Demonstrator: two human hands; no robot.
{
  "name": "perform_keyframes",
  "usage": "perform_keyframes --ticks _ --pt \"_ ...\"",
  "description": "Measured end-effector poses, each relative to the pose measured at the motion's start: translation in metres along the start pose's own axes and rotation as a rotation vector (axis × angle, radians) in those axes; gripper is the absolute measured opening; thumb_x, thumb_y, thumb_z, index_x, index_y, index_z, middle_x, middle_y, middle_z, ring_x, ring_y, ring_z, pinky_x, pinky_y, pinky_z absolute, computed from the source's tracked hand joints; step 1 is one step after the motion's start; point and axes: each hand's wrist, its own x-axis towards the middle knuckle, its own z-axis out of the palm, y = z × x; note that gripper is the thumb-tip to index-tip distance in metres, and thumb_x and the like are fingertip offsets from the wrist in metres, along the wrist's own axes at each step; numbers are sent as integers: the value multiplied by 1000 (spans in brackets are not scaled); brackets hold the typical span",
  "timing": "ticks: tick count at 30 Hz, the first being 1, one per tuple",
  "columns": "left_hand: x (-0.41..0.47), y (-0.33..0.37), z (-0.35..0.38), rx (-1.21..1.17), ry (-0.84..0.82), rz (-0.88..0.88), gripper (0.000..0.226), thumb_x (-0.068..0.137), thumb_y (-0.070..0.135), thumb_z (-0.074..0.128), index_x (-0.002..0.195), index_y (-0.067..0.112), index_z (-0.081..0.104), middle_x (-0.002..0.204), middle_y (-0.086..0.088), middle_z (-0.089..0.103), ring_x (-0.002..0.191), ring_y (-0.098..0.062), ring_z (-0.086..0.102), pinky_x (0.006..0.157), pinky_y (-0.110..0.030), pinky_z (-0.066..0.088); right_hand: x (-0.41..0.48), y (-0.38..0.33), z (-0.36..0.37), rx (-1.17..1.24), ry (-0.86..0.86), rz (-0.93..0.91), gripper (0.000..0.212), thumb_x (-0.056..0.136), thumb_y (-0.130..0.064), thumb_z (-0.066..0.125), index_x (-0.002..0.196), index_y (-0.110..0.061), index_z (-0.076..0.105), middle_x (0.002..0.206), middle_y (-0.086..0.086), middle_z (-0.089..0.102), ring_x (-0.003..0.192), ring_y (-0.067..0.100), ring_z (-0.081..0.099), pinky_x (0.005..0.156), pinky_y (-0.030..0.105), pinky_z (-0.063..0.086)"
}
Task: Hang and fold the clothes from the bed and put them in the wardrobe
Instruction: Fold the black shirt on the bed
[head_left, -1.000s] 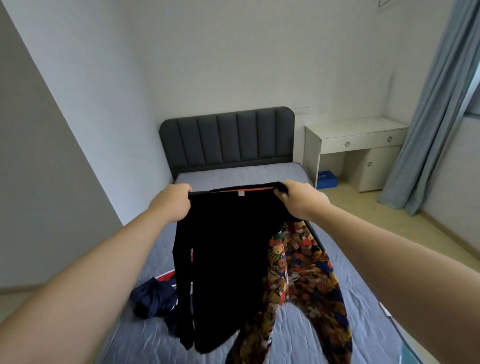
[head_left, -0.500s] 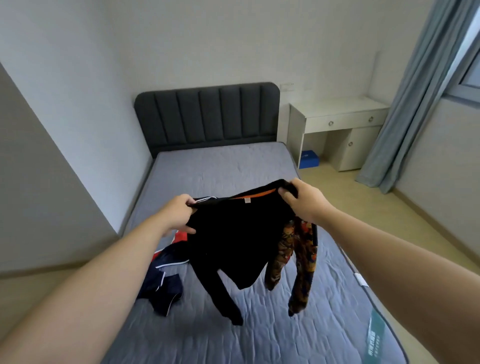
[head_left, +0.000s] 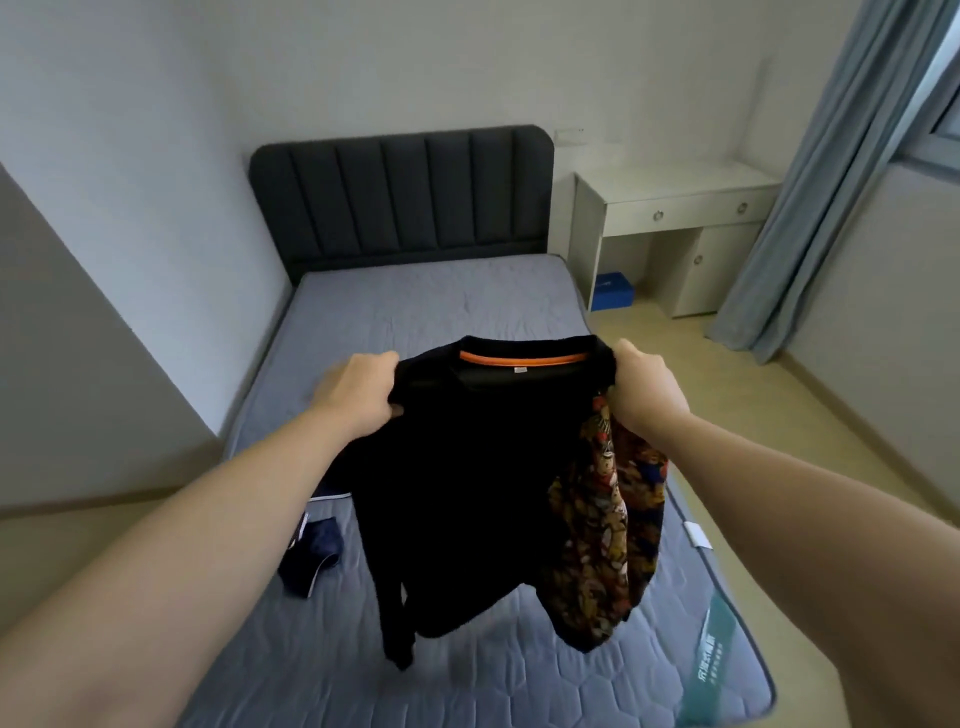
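Black top (head_left: 483, 483) hangs from both raised hands, left (head_left: 358, 395), right (head_left: 644, 389).

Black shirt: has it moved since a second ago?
Yes: the black shirt now hangs lower, its collar farther from the headboard.

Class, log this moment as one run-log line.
black top: hanging over bed | left hand: grips its shoulder | right hand: grips other shoulder, patterned garment hanging beneath | navy garment: on bed

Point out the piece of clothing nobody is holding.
The navy one, crumpled on the mattress. The black top hangs between the left hand and right hand; the patterned one hangs from the right.
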Motion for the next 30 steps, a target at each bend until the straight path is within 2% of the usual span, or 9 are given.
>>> perform_keyframes --ticks 3,7,10,12,15,17,21,26,30 --pt "3 22 -12 110 71 -79 7 84 19 63 91 20 62 93 -7 63 84 -35 63 63 -33 45 12 15 -17 -92 -121 -116 19 91 -11 55 96 -15 36 83 10 59 69 30 58 57 43 52" --pt "-3 33 7 86 -45 -132 6 86 18 57 90 23 60 94 -8 67 81 -33 62 66 -35 50 25 44 -24 -283 -217 -336 64 72 -59 77 101 -23 33 88 -3 55 79 24 57 62 39 47" --pt "-20 42 28 144 -147 -105 52 69 66 76 98 28 56 96 -3 68 90 -31 67 74 -36 54 22 60 -4 -457 -142 -389 49 80 -28 73 107 -19 33 82 0 59 77 29 59 72 39 44" --pt "-39 53 42 349 -228 -77 78 59 71 81 115 25 52 107 -1 66 103 -29 66 74 -34 48 14 61 10 -540 -166 -374 26 83 -14 56 103 -18 40 79 -1 62 74 29 61 82 42 41" --pt "-68 63 76 513 -335 -30 53 78 44 75 121 25 52 117 -2 66 109 -27 65 79 -37 51 -2 62 29 -687 -413 -386 9 85 -13 49 88 -20 54 76 -3 57 68 22 54 97 45 37" --pt "-86 68 98 525 -436 -41 37 85 37 64 119 27 58 120 -1 67 110 -26 66 83 -39 53 -13 68 47 -699 -650 -376 7 89 -18 52 85 -16 56 81 -1 57 74 24 54 85 37 45" --pt "-107 71 139 502 -753 -10 34 91 35 55 122 23 61 126 -3 63 114 -27 63 85 -39 51 -33 91 97 -620 -1019 -285 46 87 -33 64 128 -11 57 105 7 63 90 29 59 75 34 47" --pt "-97 59 169 507 -998 67 30 89 37 63 114 21 60 113 -1 62 105 -24 63 77 -35 51 -40 94 138 -724 -1198 -246 37 84 -36 76 110 -13 62 102 6 64 99 29 65 92 39 54" --pt "-56 37 180 522 -899 100 22 85 22 64 107 20 61 113 -3 64 101 -26 65 76 -35 52 -18 81 163 -816 -1209 -268 29 89 -24 71 112 -7 66 101 8 61 88 27 59 88 37 54"
